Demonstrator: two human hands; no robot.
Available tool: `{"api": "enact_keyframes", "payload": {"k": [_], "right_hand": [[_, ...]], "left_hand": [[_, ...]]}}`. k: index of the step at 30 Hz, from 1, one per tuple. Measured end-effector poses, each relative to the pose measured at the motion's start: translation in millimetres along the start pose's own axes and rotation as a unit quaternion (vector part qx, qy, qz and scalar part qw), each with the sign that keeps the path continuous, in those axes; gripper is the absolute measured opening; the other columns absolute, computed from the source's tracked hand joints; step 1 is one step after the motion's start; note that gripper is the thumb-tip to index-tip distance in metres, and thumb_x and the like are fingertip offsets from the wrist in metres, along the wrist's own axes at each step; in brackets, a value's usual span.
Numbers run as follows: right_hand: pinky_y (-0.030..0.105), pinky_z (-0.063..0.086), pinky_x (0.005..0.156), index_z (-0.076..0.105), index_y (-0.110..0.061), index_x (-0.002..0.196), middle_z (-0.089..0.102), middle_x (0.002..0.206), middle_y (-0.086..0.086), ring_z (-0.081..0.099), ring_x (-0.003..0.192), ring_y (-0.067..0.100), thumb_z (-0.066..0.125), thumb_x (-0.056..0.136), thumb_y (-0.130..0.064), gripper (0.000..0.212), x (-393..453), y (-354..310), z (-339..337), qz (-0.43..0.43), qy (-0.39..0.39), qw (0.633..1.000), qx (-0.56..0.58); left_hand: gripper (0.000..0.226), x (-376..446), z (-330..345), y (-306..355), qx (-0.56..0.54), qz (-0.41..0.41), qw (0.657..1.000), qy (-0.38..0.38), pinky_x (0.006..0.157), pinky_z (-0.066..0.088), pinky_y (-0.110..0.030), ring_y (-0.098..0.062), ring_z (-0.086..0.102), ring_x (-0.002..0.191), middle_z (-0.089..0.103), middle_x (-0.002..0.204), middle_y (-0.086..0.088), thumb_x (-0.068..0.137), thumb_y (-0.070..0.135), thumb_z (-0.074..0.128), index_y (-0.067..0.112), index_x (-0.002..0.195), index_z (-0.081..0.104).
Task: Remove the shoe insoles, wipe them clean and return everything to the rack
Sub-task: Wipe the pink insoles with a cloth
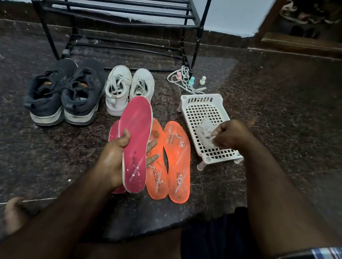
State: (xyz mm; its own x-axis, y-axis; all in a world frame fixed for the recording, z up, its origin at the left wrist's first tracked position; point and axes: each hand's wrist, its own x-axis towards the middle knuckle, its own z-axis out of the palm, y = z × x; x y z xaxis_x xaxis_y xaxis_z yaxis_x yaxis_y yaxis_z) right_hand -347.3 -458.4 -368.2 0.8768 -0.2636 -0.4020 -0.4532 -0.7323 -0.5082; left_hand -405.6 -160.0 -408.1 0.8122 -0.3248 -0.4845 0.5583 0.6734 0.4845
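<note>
Left hand [114, 155] grip wraps a flat pink foam insole [134, 144], held just left of two orange insoles [170, 162] (floor). Right hand [230, 135] grip pinches a crumpled white wipe [205, 130] over the white slotted plastic stand [197, 104], right of them.

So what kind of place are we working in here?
Most likely a home entryway or hallway floor. A black metal shoe rack stands against the wall, two pairs of shoes, dark sneakers and white sneakers, sit on the speckled stone floor, and removed insoles lie beside them.
</note>
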Motion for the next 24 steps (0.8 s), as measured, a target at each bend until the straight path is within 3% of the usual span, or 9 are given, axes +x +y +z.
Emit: {"api": "enact_keyframes", "payload": {"k": [3, 5, 7, 10, 12, 15, 18, 21, 24], "right_hand": [[0.035, 0.058, 0.062, 0.069, -0.003, 0.085, 0.066, 0.08, 0.013, 0.063, 0.071, 0.025, 0.058, 0.085, 0.004, 0.013, 4.1, 2.9, -6.3, 0.021, 0.056, 0.986, 0.158], [0.031, 0.055, 0.057, 0.068, -0.004, 0.082, 0.062, 0.075, 0.012, 0.058, 0.064, 0.022, 0.051, 0.088, 0.003, 0.02, 9.4, 3.3, -7.0, 0.031, 0.1, 0.963, 0.249], [0.029, 0.049, 0.055, 0.069, -0.007, 0.077, 0.064, 0.07, 0.014, 0.057, 0.06, 0.022, 0.057, 0.085, -0.003, 0.015, 18.8, 3.4, -1.8, 0.017, 0.135, 0.967, 0.215], [0.02, 0.042, 0.054, 0.068, -0.01, 0.08, 0.065, 0.067, 0.003, 0.059, 0.059, 0.017, 0.074, 0.081, -0.023, 0.014, 22.2, -2.8, 10.3, -0.02, 0.12, 0.99, 0.075], [0.016, 0.043, 0.053, 0.066, -0.021, 0.097, 0.066, 0.074, -0.002, 0.062, 0.062, 0.012, 0.08, 0.08, -0.028, 0.023, 22.3, -6.6, 20.3, -0.029, 0.09, 0.996, -0.001], [0.026, 0.052, 0.08, 0.066, -0.017, 0.116, 0.073, 0.093, 0.005, 0.069, 0.088, 0.02, 0.078, 0.079, -0.036, 0.043, 28.4, -6.2, 34.0, -0.038, 0.105, 0.989, -0.097], [0.025, 0.05, 0.066, 0.068, -0.017, 0.097, 0.071, 0.079, 0.003, 0.068, 0.07, 0.017, 0.075, 0.082, -0.029, 0.02, 30.9, -7.9, 29.4, -0.043, 0.128, 0.991, -0.028], [0.03, 0.046, 0.063, 0.066, -0.011, 0.083, 0.069, 0.081, 0.008, 0.062, 0.069, 0.022, 0.074, 0.08, -0.028, 0.019, 28.5, -11.1, 8.7, -0.032, 0.143, 0.988, 0.046], [0.029, 0.043, 0.056, 0.067, -0.007, 0.087, 0.069, 0.084, 0.011, 0.056, 0.066, 0.02, 0.069, 0.081, -0.021, 0.015, 13.4, -9.8, -10.4, -0.016, 0.072, 0.991, 0.112]], "left_hand": [[0.044, -2.7, 3.3, 0.7, -0.001, 0.008, 1.0, 0.006, 0.108, 0.038, -0.062, -0.035, 0.06, 0.125, 0.072, 0.118, -0.015, 0.107, 0.042, 0.034, 0.007, 0.125, 0.055], [0.044, -3.1, 4.6, 0.6, -0.003, 0.003, 1.0, 0.007, 0.11, 0.037, -0.062, -0.035, 0.059, 0.126, 0.072, 0.117, -0.015, 0.107, 0.042, 0.035, 0.007, 0.124, 0.055], [0.045, -3.1, 4.4, 0.7, -0.003, -0.002, 1.0, 0.006, 0.111, 0.036, -0.062, -0.035, 0.06, 0.124, 0.072, 0.118, -0.015, 0.106, 0.043, 0.036, 0.006, 0.124, 0.055], [0.047, -2.2, 3.2, 2.2, -0.005, -0.003, 1.0, 0.005, 0.11, 0.037, -0.062, -0.035, 0.061, 0.123, 0.072, 0.12, -0.014, 0.107, 0.043, 0.035, 0.006, 0.128, 0.054], [0.048, -1.4, 2.4, 2.8, -0.008, -0.001, 1.0, 0.003, 0.109, 0.038, -0.062, -0.035, 0.059, 0.126, 0.071, 0.122, -0.014, 0.107, 0.043, 0.035, 0.005, 0.13, 0.053], [0.049, -1.0, 1.3, 3.0, -0.006, -0.003, 1.0, 0.003, 0.11, 0.037, -0.061, -0.035, 0.059, 0.127, 0.07, 0.123, -0.015, 0.107, 0.043, 0.035, 0.005, 0.13, 0.053], [0.051, -0.3, -0.2, 3.4, -0.008, -0.002, 1.0, 0.006, 0.11, 0.038, -0.062, -0.036, 0.06, 0.125, 0.069, 0.124, -0.015, 0.106, 0.043, 0.036, 0.005, 0.136, 0.05], [0.05, 0.7, -1.1, 3.3, -0.011, 0.004, 1.0, 0.009, 0.108, 0.039, -0.062, -0.036, 0.061, 0.124, 0.069, 0.124, -0.015, 0.106, 0.042, 0.036, 0.005, 0.138, 0.049], [0.047, -0.3, 0.5, 2.8, -0.007, 0.009, 1.0, 0.01, 0.108, 0.039, -0.063, -0.036, 0.06, 0.124, 0.071, 0.121, -0.015, 0.107, 0.041, 0.035, 0.006, 0.133, 0.051]]}}
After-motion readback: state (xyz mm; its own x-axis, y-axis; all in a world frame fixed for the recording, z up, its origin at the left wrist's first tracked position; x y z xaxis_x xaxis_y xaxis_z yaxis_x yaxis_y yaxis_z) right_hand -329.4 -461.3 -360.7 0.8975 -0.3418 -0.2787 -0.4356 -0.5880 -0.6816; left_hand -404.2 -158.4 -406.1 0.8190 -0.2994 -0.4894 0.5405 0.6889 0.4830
